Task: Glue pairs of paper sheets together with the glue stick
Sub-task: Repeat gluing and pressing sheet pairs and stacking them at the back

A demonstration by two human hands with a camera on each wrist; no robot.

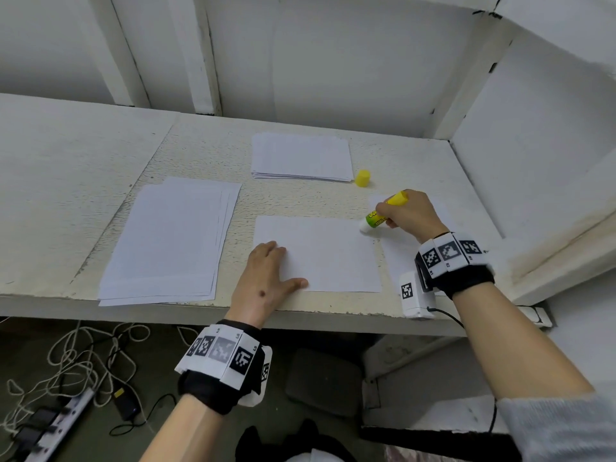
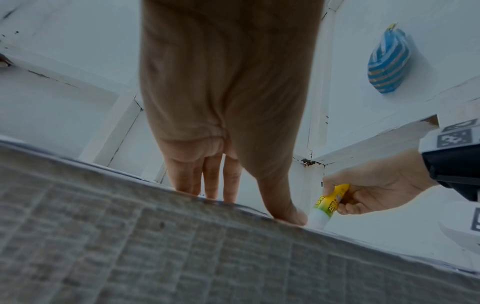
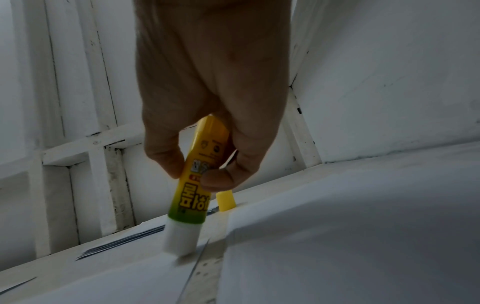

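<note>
We see a rough white-painted tabletop (image 1: 83,155) with a pitted, stained patch in the middle, set in a white alcove: panelled back wall with vertical battens (image 1: 203,55) and a plain side wall on the right. Our left hand (image 1: 266,278) lies flat, fingers straight, pressing the near-left corner of a single white paper sheet (image 1: 326,255) at the tabletop's front edge. Our right hand (image 1: 408,211) is clenched around a yellow-and-green glue stick (image 1: 383,213), its white tip down at the sheet's far-right corner; in the right wrist view the thumb and fingers pinch the yellow barrel (image 3: 200,174) and the tip looks blurred, so we cannot tell if it touches the paper. Another white sheet (image 1: 396,258) lies under the right wrist, toward the right edge. The yellow plastic glue cap (image 1: 362,178) stands upright beyond the hand, just beside the right edge of a small stack of white paper (image 1: 300,155) toward the back. A larger fanned stack of white sheets (image 1: 173,238) sits at the front-left. Below the tabletop: tangled white cords (image 1: 83,355), a power strip (image 1: 56,425), dark floor. The left wrist view shows a blue striped pouch (image 2: 389,61) up on the side wall.
</note>
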